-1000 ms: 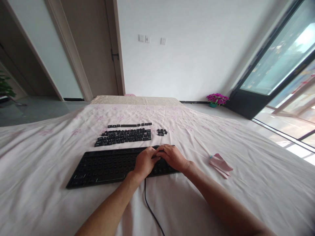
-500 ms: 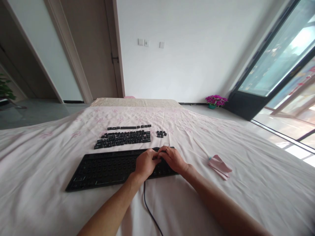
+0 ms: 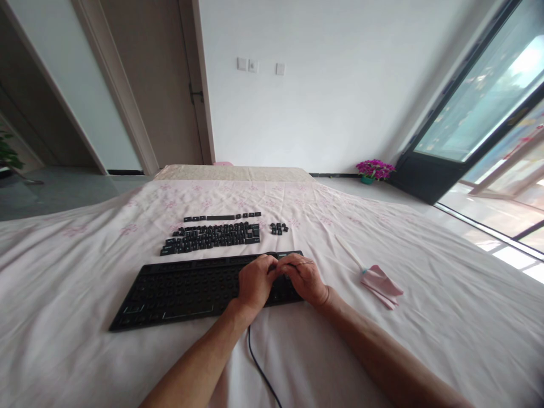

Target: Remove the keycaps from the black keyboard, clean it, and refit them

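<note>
A black keyboard lies on the sheet with most of its keycaps off, its bare key positions showing. Over its right end, my left hand is closed in a pinch; whatever it holds is hidden by the fingers. My right hand is closed too, its fingertips meeting the left ones. A thin wire loop, like that of a keycap puller, showed at the right fingers a moment ago and is now hidden. Behind the keyboard, loose black keycaps lie in rows, with a smaller group of keycaps to their right.
A pink cloth lies on the right beside a thin white stick. The keyboard's black cable runs toward me between my forearms. Wrinkled pale floral sheet covers the surface. A potted purple flower stands by the wall.
The right hand has turned lower over the keyboard, and the wire loop past its fingers has gone from sight. Both hands stay together; the view has shifted slightly.
</note>
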A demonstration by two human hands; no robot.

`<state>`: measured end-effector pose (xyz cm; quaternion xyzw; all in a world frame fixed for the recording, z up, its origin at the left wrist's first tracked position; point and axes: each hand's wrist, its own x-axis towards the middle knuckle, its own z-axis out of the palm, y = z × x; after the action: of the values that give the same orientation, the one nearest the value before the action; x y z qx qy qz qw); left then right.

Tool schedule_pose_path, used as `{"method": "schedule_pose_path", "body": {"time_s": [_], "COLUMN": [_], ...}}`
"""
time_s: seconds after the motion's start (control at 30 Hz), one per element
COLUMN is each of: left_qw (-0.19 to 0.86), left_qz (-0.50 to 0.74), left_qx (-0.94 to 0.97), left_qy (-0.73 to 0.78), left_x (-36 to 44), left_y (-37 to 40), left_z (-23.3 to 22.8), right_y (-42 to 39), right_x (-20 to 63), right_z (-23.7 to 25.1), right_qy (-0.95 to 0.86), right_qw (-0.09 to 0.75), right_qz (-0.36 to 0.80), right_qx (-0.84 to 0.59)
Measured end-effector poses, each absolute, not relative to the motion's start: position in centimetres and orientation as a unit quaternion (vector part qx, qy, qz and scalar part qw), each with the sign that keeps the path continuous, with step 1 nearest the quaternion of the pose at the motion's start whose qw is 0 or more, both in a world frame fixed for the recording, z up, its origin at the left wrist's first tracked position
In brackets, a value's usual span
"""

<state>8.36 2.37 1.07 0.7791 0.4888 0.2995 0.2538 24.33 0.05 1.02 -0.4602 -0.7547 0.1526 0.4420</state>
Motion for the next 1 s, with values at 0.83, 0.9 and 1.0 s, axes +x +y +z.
{"method": "schedule_pose_path", "body": {"time_s": [0.83,0.9,1.0], "left_qw": [0.399,0.410,0.412], "left_qz": [0.448,0.453,0.464], "left_qx": [0.666,0.660,0.648], "left_qy": [0.443,0.438,0.441], "left_x": [8.1,8.1,8.3], "left_y": [3.3,3.4,3.5], "left_z": [-0.4,-0.6,-0.7], "right_y": [1.5,2.3,4.4], "right_x": [24.6,25.4,27.5], "right_z": [3.3,3.3,3.1], "right_qy": [-0.719,-0.717,-0.691], "right_qw": [0.261,0.278,0.309], "right_qz": [0.190,0.202,0.176], "right_qx": [-0.616,-0.607,-0.630]}}
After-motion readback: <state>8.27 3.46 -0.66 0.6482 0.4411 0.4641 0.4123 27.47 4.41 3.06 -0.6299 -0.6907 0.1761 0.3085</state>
